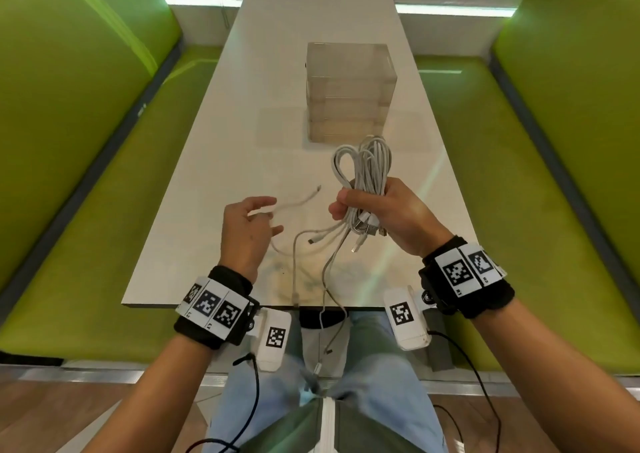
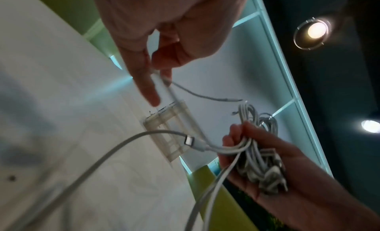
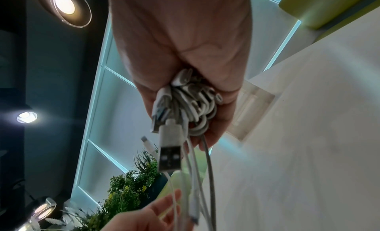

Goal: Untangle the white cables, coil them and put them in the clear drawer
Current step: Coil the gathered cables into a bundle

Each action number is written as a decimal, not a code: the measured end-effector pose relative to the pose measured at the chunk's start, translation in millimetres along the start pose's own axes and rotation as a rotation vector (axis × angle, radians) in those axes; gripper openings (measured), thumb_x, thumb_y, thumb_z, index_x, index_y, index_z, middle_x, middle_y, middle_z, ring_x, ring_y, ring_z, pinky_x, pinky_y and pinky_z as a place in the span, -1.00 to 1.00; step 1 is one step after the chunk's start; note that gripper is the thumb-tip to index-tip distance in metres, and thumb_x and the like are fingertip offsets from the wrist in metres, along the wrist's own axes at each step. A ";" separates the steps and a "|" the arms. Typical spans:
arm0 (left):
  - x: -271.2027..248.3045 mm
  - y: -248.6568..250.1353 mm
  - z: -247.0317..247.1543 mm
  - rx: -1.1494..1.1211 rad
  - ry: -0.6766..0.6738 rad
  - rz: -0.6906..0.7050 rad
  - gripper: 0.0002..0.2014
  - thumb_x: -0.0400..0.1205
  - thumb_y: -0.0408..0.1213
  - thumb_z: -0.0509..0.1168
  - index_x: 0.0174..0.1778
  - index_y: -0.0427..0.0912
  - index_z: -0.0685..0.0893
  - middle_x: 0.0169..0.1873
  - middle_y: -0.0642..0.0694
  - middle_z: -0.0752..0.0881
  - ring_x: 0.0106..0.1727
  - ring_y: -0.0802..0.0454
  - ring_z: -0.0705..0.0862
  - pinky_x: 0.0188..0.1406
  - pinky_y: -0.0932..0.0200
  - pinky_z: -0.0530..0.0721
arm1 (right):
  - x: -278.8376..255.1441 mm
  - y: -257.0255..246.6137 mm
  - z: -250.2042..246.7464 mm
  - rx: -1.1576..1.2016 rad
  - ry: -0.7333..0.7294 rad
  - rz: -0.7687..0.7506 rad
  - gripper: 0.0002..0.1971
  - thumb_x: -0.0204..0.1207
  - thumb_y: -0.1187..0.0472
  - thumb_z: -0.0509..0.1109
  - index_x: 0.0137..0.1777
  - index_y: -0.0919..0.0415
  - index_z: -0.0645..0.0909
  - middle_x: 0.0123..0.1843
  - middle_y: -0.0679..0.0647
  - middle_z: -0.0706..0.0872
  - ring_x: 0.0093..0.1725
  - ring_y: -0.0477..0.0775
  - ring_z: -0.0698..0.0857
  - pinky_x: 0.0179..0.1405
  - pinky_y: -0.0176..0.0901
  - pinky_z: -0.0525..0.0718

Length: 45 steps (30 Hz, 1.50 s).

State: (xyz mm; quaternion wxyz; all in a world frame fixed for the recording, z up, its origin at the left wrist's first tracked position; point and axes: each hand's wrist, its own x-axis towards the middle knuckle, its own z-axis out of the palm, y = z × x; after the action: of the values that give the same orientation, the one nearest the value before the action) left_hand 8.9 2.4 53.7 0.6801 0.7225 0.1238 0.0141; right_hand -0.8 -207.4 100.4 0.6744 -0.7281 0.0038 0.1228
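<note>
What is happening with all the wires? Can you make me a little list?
right hand: grips a bunch of white cables, loops up, plugs hanging down
left hand: pinches one loose cable end away from the bunch
clear drawers: on the table behind the bunch, all shut
stray ends: dangle past the table's near edge

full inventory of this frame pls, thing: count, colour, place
white cables: several, exact count unclear, white, bunched in the right hand above the table, ends trailing over the near edge
loose cable end: one, white, pinched in the left hand
clear drawer unit: one, transparent, mid-table, drawers look closed
table: one, white, centre
benches: two, green, either side of the table
wrist bands: two, black with printed markers
left hand: pinches the loose cable end
right hand: grips the cable bunch
</note>
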 end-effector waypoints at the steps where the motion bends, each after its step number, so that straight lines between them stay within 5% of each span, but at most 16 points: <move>1: 0.0 -3.5 0.0 0.115 -0.037 0.022 -0.63 0.57 -0.60 0.05 -0.03 -0.16 0.71 0.26 -0.24 0.55 0.11 -0.03 0.64 -0.03 0.28 0.67 | -0.6 -2.5 -1.0 0.019 0.004 -0.017 -0.81 0.55 0.24 0.40 0.00 0.40 0.69 -0.12 0.26 0.82 -0.10 0.12 0.78 -0.24 -0.22 0.65; 3: -4.3 -3.8 1.1 0.276 -0.088 0.108 -0.68 0.58 -0.53 0.14 -0.02 -0.06 0.70 0.34 -0.12 0.44 0.33 -0.01 0.53 0.13 0.41 0.51 | -1.3 -9.1 -0.8 0.004 0.006 -0.063 -0.85 0.55 0.26 0.39 -0.06 0.38 0.67 -0.18 0.27 0.79 -0.05 0.24 0.75 -0.23 -0.21 0.67; 6: -11.2 6.3 8.9 0.217 -0.091 0.357 -0.68 0.59 -0.44 0.11 0.10 -0.05 0.67 0.36 0.02 0.44 0.47 0.11 0.42 0.44 0.14 0.43 | -0.3 -16.2 -0.4 -0.014 -0.008 -0.090 -0.84 0.55 0.25 0.40 -0.20 0.35 0.64 -0.34 0.18 0.72 -0.25 0.24 0.68 -0.26 0.02 0.58; 8: -16.2 17.9 15.3 0.107 -0.153 0.467 -0.71 0.63 -0.40 0.09 0.15 -0.11 0.65 0.33 -0.03 0.55 0.43 0.10 0.50 0.42 0.09 0.47 | 0.8 -18.1 -1.0 -0.038 -0.027 -0.091 -0.82 0.54 0.21 0.41 -0.19 0.35 0.65 -0.36 0.16 0.71 -0.29 0.23 0.65 -0.26 0.11 0.51; 11: -26.5 32.4 20.2 -0.038 -0.378 0.417 -0.79 0.69 -0.31 0.15 0.08 -0.24 0.68 0.03 -0.16 0.75 0.09 -0.01 0.73 0.16 0.06 0.66 | 1.2 -21.7 0.7 -0.055 -0.037 -0.108 -0.82 0.53 0.18 0.42 -0.23 0.29 0.66 -0.36 0.15 0.72 -0.28 0.27 0.63 -0.24 0.15 0.50; 13: -29.7 31.8 19.6 -0.031 -0.444 0.379 -0.83 0.64 -0.29 0.26 0.10 -0.19 0.68 -0.01 -0.13 0.77 0.08 0.04 0.73 0.14 0.09 0.66 | 1.0 -25.4 0.4 -0.034 -0.007 -0.128 -0.83 0.55 0.22 0.40 -0.25 0.27 0.64 -0.36 0.13 0.71 -0.28 0.21 0.66 -0.26 0.05 0.57; 15: -26.9 27.0 14.5 0.033 -0.507 0.330 -0.61 0.55 -0.14 0.37 0.31 0.02 0.58 0.30 0.01 0.64 0.39 0.15 0.54 0.36 0.05 0.53 | 1.4 -27.8 -2.2 -0.007 0.021 -0.149 -0.85 0.56 0.24 0.39 -0.23 0.26 0.63 -0.35 0.12 0.71 -0.27 0.16 0.67 -0.28 -0.02 0.58; 17: -25.2 26.6 8.9 0.179 -0.643 0.302 -0.28 0.47 0.01 0.44 0.53 0.27 0.27 0.57 0.22 0.28 0.59 0.32 0.19 0.51 0.13 0.27 | 2.0 -28.6 -4.9 -0.001 0.045 -0.164 -0.86 0.56 0.24 0.39 -0.22 0.26 0.63 -0.35 0.12 0.72 -0.27 0.18 0.66 -0.33 -0.07 0.58; 19: -27.9 28.6 9.0 0.426 -0.789 0.318 0.02 0.38 0.08 0.53 0.57 0.42 -0.09 0.58 0.39 -0.03 0.59 0.43 -0.03 0.57 0.12 0.09 | 2.4 -28.9 -7.0 0.008 0.067 -0.178 -0.87 0.56 0.23 0.39 -0.20 0.26 0.63 -0.35 0.13 0.72 -0.31 0.15 0.64 -0.42 -0.13 0.56; 22: -33.8 28.1 13.4 0.557 -0.895 0.312 0.25 0.28 0.02 0.61 0.55 0.39 -0.30 0.58 0.34 -0.12 0.57 0.42 -0.08 0.62 0.05 -0.02 | 2.9 -30.3 -8.3 0.058 0.076 -0.191 -0.90 0.56 0.25 0.39 -0.17 0.25 0.63 -0.36 0.14 0.72 -0.32 0.17 0.63 -0.41 -0.10 0.54; 27: -29.3 30.5 33.0 0.438 -0.638 0.325 -0.13 0.45 0.20 0.40 0.60 0.04 0.14 0.57 0.05 0.31 0.56 0.16 0.28 0.43 0.27 0.32 | 0.3 -31.6 -2.0 0.054 -0.029 -0.210 -0.84 0.57 0.27 0.37 -0.21 0.31 0.62 -0.36 0.14 0.70 -0.23 0.29 0.61 -0.24 0.04 0.56; 30: -28.0 32.6 43.8 0.434 -0.667 0.303 -0.51 0.58 0.09 0.29 0.36 -0.03 0.42 0.14 0.01 0.73 0.18 0.12 0.68 0.25 0.06 0.61 | -1.2 -31.9 2.4 0.046 -0.060 -0.212 -0.79 0.58 0.26 0.36 -0.20 0.41 0.61 -0.32 0.28 0.68 -0.31 0.34 0.60 -0.30 0.26 0.54; 33: -26.5 28.9 45.6 0.360 -0.718 0.274 -0.77 0.70 -0.11 0.22 0.17 -0.16 0.53 -0.33 -0.01 0.73 -0.21 0.03 0.79 0.02 -0.05 0.69 | -2.3 -32.3 -3.2 0.049 -0.056 -0.211 -0.81 0.57 0.25 0.38 -0.22 0.36 0.61 -0.34 0.26 0.66 -0.34 0.35 0.56 -0.37 0.44 0.50; 37: -22.2 25.2 35.5 0.343 -0.780 0.175 -0.73 0.71 -0.11 0.20 -0.22 -0.19 0.60 -0.58 0.10 0.46 -0.54 -0.03 0.64 -0.34 0.08 0.60 | -7.8 -36.3 -16.0 -0.118 -0.058 -0.212 -0.85 0.54 0.21 0.42 -0.17 0.29 0.63 -0.46 0.07 0.66 -0.34 0.23 0.60 -0.42 -0.07 0.58; 42: -17.0 29.6 27.5 0.217 -0.876 0.039 -0.70 0.70 -0.15 0.24 -0.29 -0.24 0.61 -0.62 0.09 0.37 -0.60 0.09 0.41 -0.48 0.23 0.45 | -10.9 -52.4 -26.5 -0.679 -0.290 -0.043 -0.84 0.42 0.11 0.54 -0.27 0.12 0.64 -0.45 0.01 0.64 -0.58 -0.17 0.56 -0.64 -0.36 0.51; 45: -18.2 27.9 29.2 0.125 -0.888 0.039 -0.79 0.66 -0.22 0.24 -0.26 -0.18 0.66 -0.60 0.14 0.40 -0.54 0.17 0.29 -0.53 0.32 0.30 | -5.1 -58.5 -24.0 -0.927 -0.399 0.018 -0.79 0.39 0.07 0.56 -0.38 0.00 0.60 -0.55 -0.08 0.60 -0.65 -0.23 0.52 -0.69 -0.44 0.43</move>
State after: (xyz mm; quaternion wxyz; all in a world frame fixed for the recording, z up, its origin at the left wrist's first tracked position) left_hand 1.2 -31.0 81.7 0.6220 0.7004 -0.1930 -0.2919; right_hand 8.4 -226.5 160.1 0.2667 -0.9132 -0.1740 0.2542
